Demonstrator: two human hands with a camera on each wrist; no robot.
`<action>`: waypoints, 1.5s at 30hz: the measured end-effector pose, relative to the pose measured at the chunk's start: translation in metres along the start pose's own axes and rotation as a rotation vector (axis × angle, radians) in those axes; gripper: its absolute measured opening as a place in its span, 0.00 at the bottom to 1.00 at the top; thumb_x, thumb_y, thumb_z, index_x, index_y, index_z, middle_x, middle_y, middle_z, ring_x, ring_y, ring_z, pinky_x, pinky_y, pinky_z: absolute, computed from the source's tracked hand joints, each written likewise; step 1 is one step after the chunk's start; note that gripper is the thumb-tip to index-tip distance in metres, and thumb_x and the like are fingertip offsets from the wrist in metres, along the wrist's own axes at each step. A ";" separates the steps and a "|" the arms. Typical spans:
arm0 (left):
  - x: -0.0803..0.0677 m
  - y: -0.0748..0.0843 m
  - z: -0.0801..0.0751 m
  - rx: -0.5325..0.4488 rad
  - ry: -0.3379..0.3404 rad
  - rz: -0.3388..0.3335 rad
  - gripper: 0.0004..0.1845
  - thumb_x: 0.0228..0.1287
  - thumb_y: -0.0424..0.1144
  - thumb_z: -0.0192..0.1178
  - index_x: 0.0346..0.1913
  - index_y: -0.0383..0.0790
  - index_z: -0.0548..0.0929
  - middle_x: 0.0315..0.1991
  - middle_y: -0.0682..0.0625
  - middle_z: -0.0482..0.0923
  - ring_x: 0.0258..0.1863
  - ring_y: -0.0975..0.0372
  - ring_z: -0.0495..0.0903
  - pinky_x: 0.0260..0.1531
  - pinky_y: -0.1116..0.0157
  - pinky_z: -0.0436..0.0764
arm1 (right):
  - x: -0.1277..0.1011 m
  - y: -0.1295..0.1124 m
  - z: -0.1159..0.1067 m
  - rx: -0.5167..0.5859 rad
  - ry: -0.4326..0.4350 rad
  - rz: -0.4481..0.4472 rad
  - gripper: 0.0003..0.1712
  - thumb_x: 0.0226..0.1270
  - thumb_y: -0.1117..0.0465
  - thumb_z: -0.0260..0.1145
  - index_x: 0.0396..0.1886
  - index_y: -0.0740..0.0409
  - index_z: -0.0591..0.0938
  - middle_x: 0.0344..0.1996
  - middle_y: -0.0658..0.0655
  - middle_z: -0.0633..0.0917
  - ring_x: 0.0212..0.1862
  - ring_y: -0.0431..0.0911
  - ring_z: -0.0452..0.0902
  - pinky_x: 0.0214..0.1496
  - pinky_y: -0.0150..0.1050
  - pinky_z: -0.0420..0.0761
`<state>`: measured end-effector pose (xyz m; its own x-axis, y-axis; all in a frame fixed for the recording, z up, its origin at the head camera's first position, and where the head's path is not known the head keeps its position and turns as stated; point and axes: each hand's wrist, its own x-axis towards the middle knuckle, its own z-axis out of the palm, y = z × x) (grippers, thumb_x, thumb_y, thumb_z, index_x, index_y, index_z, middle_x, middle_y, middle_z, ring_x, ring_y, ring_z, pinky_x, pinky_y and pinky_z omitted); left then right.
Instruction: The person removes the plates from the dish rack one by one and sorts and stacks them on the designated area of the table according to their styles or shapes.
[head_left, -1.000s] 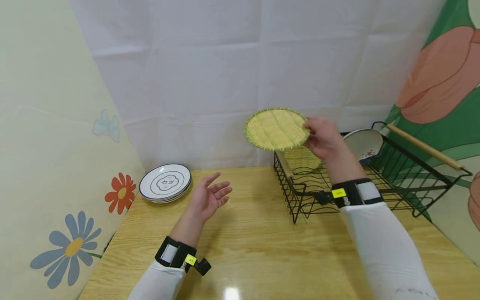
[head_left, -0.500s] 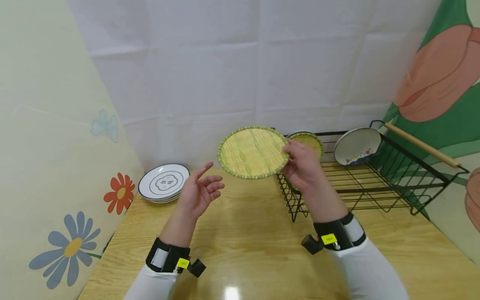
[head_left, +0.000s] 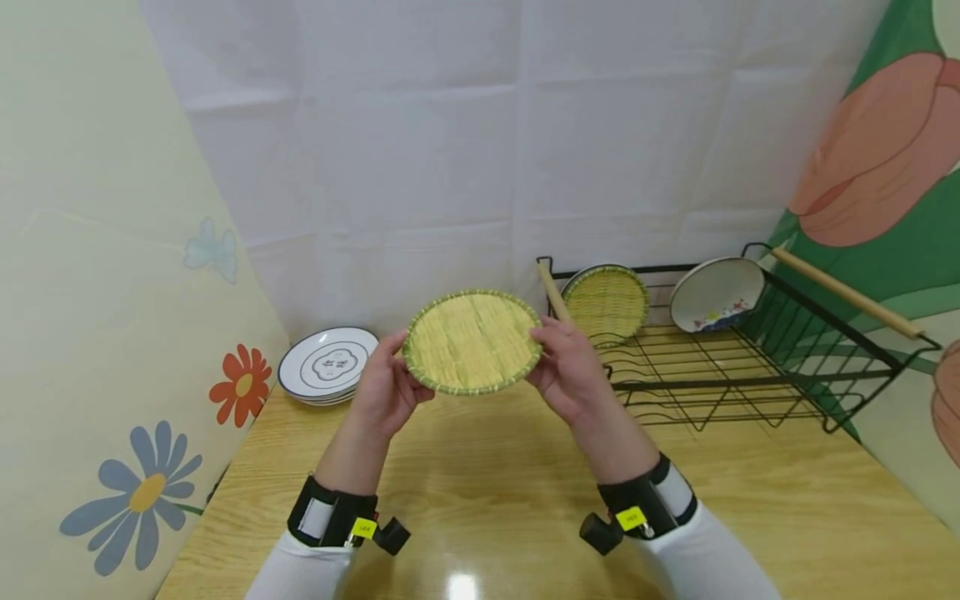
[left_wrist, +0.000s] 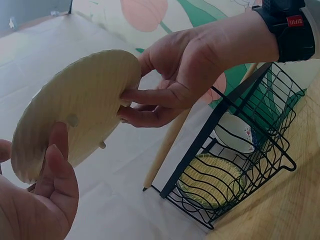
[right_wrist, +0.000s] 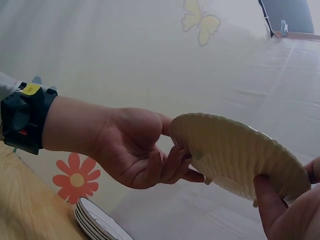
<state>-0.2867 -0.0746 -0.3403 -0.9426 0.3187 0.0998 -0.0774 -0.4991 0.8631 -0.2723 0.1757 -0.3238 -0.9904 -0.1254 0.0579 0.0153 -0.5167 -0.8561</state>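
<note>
Both my hands hold a round yellow-green woven bamboo plate [head_left: 472,342] above the table, its woven face tilted toward the head camera. At its left rim, my left hand [head_left: 382,387] grips with the thumb on the edge and fingers underneath. My right hand [head_left: 573,371] pinches the opposite rim. Seen from the left wrist, the plate's pale ribbed underside [left_wrist: 85,95] has small feet, and fingertips of both hands press against it. The right wrist view shows the same underside [right_wrist: 235,155] between the two hands.
To the right stands a black wire dish rack [head_left: 750,383] with wooden handles. It holds a similar woven plate [head_left: 606,304] and a white floral bowl [head_left: 716,292], both leaning upright. Several white blue-rimmed plates [head_left: 330,362] are stacked at the back left of the wooden table [head_left: 480,500].
My right hand has carried the woven plate left and down, away from the rack. My left hand, earlier open and apart from it, now grips its left rim.
</note>
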 end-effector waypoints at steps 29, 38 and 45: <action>0.035 -0.022 -0.029 0.135 0.071 -0.096 0.19 0.85 0.45 0.38 0.62 0.39 0.74 0.26 0.55 0.85 0.20 0.65 0.83 0.24 0.68 0.81 | 0.058 0.046 -0.011 -0.130 0.242 0.077 0.26 0.83 0.55 0.49 0.76 0.54 0.70 0.39 0.48 0.81 0.35 0.39 0.78 0.36 0.33 0.76; 0.072 -0.034 -0.049 0.358 0.227 -0.172 0.21 0.83 0.44 0.45 0.69 0.35 0.71 0.27 0.52 0.81 0.21 0.64 0.83 0.23 0.69 0.80 | 0.101 0.071 -0.027 -0.350 0.424 0.082 0.28 0.80 0.56 0.56 0.76 0.51 0.72 0.60 0.57 0.79 0.30 0.40 0.73 0.34 0.36 0.74; 0.099 -0.048 -0.061 0.570 0.285 -0.216 0.19 0.81 0.42 0.48 0.66 0.38 0.74 0.27 0.49 0.84 0.19 0.64 0.84 0.19 0.70 0.78 | 0.127 0.089 -0.041 -0.483 0.544 -0.012 0.21 0.72 0.62 0.60 0.61 0.58 0.84 0.53 0.59 0.83 0.20 0.40 0.68 0.20 0.35 0.71</action>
<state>-0.3965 -0.0681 -0.4019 -0.9801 0.0995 -0.1717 -0.1641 0.0802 0.9832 -0.4024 0.1484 -0.4141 -0.9200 0.3822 -0.0870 0.0659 -0.0679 -0.9955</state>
